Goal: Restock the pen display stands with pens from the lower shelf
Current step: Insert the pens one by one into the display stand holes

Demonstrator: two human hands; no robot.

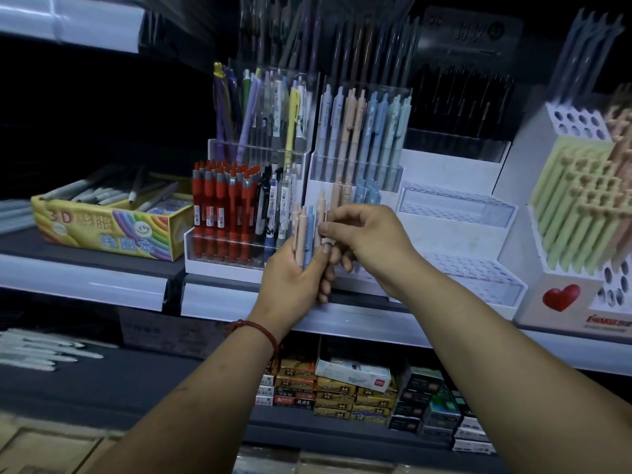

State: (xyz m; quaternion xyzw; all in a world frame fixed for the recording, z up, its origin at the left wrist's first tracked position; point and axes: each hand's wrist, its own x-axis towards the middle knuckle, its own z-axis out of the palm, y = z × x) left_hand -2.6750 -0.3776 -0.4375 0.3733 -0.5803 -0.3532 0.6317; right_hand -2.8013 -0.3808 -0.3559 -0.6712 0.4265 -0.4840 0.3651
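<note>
Item: bundle of pastel pens [302, 234], peach and blue, upright. Held in the left hand [290, 278], fingers curled round the lower barrels, in front of the shelf edge [359, 319] and just before the display stands.

Right hand [369, 237]: thumb and forefinger closed in a pinch on one peach pen [320, 206] at the bundle's right side; remaining fingers curled beneath, touching the left hand's fingers.

Left wrist: red cord bracelet [260, 331].

Stands on the shelf, left to right:
- clear tiered stand [205, 265] – red pens [222, 213] in the front row, mixed pens behind
- pastel pen stand [393, 179], directly behind the hands, back tiers filled with matching blue, peach and grey-green pens
- white stepped stand [455, 217], perforated tiers
- white block stand with a red heart [561, 297], holding green and peach pens

Far left: yellow carton [113, 230] of grey markers.

Lower shelf, beneath the hands – stacked small boxes [335, 391].
</note>
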